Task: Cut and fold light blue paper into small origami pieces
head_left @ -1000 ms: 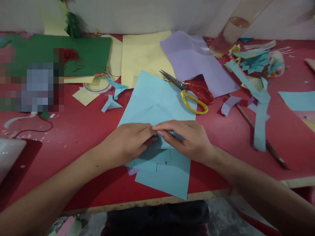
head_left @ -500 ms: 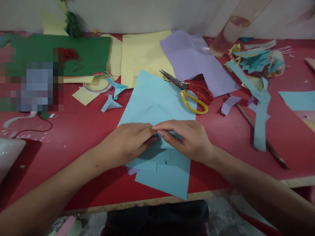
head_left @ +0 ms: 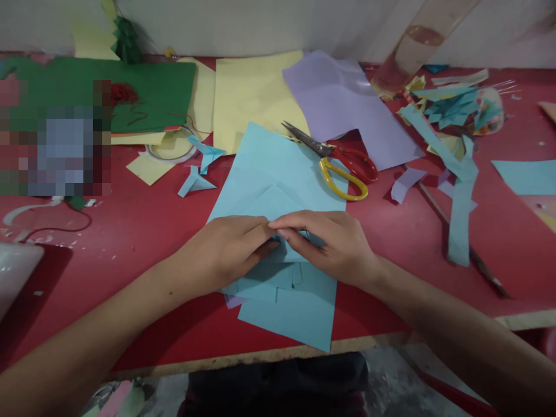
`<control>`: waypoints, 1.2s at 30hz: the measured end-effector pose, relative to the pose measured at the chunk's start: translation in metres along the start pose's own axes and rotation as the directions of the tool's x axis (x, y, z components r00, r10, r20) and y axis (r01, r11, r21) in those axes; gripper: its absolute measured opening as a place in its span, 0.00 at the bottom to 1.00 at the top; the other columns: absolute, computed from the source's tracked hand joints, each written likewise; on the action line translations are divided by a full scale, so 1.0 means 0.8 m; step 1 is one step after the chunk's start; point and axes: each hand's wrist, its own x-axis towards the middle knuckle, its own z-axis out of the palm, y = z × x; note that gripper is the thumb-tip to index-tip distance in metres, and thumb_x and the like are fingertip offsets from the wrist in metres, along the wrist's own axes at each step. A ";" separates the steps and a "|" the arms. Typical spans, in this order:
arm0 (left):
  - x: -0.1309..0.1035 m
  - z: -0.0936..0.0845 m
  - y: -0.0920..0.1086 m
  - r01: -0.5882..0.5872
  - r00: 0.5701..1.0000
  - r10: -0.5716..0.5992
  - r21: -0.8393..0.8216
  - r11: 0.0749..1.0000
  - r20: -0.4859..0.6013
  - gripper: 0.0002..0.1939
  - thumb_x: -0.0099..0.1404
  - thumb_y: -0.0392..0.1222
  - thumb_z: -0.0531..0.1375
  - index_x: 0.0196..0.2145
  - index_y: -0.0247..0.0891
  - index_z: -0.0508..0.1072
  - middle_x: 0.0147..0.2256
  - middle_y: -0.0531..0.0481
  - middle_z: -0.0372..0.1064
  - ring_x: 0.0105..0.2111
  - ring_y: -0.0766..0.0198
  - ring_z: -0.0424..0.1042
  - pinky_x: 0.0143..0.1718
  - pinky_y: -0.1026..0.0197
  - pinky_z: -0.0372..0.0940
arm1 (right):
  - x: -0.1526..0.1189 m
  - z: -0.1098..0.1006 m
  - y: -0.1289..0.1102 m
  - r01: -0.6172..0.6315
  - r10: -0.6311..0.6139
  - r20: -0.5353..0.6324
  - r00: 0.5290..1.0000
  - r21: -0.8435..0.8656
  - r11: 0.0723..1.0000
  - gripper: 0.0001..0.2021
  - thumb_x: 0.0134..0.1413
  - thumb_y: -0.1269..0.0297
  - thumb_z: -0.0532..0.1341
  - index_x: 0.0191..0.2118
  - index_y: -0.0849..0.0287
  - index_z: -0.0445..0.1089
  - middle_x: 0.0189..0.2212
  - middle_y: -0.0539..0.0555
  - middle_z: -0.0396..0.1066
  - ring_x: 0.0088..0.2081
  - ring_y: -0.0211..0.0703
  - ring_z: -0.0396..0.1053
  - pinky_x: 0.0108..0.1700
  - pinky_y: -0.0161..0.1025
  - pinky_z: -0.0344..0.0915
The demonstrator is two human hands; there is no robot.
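Observation:
My left hand [head_left: 223, 246] and my right hand [head_left: 332, 243] meet at the fingertips over a small folded piece of light blue paper [head_left: 277, 209]. Fingers of both hands are closed and press on this paper, partly covering it. Beneath lies a larger light blue sheet [head_left: 243, 174], with other blue pieces [head_left: 299, 318] sticking out toward the table's front edge. Scissors [head_left: 325, 153] with one red and one yellow handle rest on the sheet's upper right, blades apart. Two small folded blue paper shapes [head_left: 196, 182] lie to the left.
Yellow [head_left: 256, 92], purple [head_left: 343, 104] and green [head_left: 169, 92] sheets spread along the back. A tape roll [head_left: 150, 152] is at left. Right of the scissors are blue paper strips [head_left: 459, 214], a thin stick [head_left: 482, 263] and a bottle with liquid [head_left: 403, 63]. A white object [head_left: 17, 272] sits at far left.

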 end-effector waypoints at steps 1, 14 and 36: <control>0.000 0.000 0.000 0.001 1.000 -0.001 0.003 1.000 0.006 0.09 0.71 0.35 0.51 0.46 0.36 0.67 0.38 0.46 0.74 0.34 0.59 0.73 0.31 0.60 0.66 | 0.000 0.000 0.000 0.003 -0.003 0.000 1.000 -0.001 1.000 0.08 0.65 0.69 0.57 0.45 0.56 0.72 0.36 0.49 0.80 0.33 0.36 0.77 0.34 0.31 0.69; -0.001 0.002 -0.001 -0.005 1.000 0.005 0.020 1.000 0.028 0.10 0.70 0.34 0.51 0.47 0.35 0.67 0.38 0.45 0.73 0.35 0.58 0.73 0.32 0.59 0.67 | 0.000 0.000 0.000 0.016 -0.016 -0.009 1.000 -0.012 1.000 0.07 0.65 0.69 0.57 0.45 0.56 0.72 0.35 0.48 0.80 0.33 0.36 0.77 0.33 0.31 0.69; -0.001 0.003 -0.001 -0.001 0.999 0.000 0.034 0.999 0.040 0.11 0.70 0.35 0.51 0.48 0.36 0.66 0.39 0.45 0.73 0.36 0.58 0.73 0.33 0.59 0.67 | 0.000 0.001 0.001 0.005 -0.005 0.003 1.000 -0.010 1.000 0.08 0.65 0.68 0.57 0.45 0.56 0.72 0.35 0.48 0.80 0.33 0.36 0.77 0.34 0.31 0.69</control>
